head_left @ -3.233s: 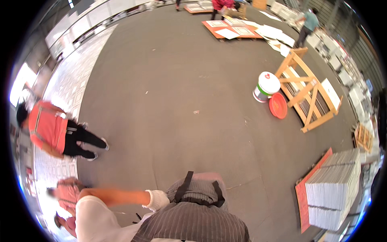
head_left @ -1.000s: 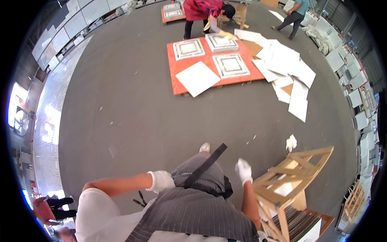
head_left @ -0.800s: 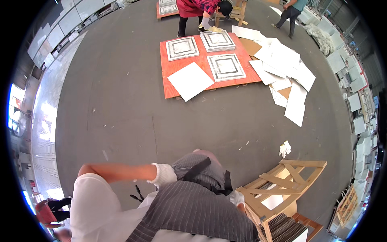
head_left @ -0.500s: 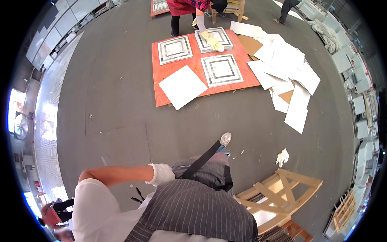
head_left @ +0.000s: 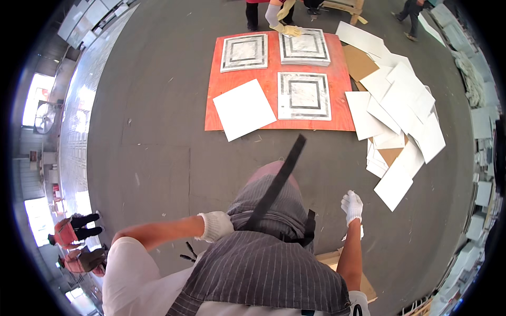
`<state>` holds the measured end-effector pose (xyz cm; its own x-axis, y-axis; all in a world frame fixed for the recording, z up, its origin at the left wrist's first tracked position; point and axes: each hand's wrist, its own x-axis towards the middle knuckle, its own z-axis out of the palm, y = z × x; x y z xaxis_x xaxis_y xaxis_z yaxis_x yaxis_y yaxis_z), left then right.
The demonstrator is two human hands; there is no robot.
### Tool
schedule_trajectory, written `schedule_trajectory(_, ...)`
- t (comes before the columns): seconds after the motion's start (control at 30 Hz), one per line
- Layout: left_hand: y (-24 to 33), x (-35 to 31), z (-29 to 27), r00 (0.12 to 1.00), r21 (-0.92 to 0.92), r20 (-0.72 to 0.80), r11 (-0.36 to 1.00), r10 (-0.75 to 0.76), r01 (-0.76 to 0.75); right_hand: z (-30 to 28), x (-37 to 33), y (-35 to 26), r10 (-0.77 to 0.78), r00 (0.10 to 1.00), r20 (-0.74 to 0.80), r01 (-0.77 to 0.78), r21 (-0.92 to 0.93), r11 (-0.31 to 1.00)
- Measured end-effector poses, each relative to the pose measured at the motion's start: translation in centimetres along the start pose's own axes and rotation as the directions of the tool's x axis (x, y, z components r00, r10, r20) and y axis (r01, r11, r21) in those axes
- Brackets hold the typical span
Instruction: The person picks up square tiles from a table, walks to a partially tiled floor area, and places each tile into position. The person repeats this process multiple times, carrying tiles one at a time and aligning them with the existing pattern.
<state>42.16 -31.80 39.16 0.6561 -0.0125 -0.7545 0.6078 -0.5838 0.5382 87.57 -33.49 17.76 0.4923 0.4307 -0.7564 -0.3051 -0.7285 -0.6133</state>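
My left hand [head_left: 216, 226], in a white knit glove, rests against the side of my striped apron [head_left: 269, 268]; its fingers are hidden in the cloth. Out to the right hangs my right hand [head_left: 352, 206], also white-gloved, its fingers curled into a fist over the floor, with nothing visible in it. Ahead lies a red board [head_left: 242, 126]. On it are a framed-pattern marble tile [head_left: 244, 52] at far left, a stack of such tiles [head_left: 304, 47] at far right and another patterned tile [head_left: 304, 96] nearer me. A white sheet [head_left: 244, 110] overlaps the board's front edge.
A co-worker's yellow-gloved hand [head_left: 291, 31] touches the tile stack. Loose white sheets [head_left: 406, 105] and brown sheets [head_left: 360, 63] spread over the floor at right. A wooden frame [head_left: 332, 258] is partly hidden by my right arm. Another person [head_left: 410, 16] stands far right; people [head_left: 68, 231] are at left.
My view has moved toward the board and turned slightly. My right hand has come into sight on the right. The co-worker's gloved hand has shifted to the stack's far left corner.
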Motion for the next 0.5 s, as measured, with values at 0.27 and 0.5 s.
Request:
schedule_trajectory(0.27, -5.5, 5.8, -8.3, 0.999, -0.243, -0.029, 0.97, -0.03, 0.022, 8.8, 6.7, -5.2, 0.108, 0.974, 0.2, -0.089, -0.102, 0.991)
schedule_trajectory(0.5, -13.7, 9.0, -27.0, 0.983, -0.385, 0.123, 0.906, -0.135, 0.173, 8.5, 14.6, -5.4, 0.075, 0.967, 0.245, -0.001, -0.286, 0.958)
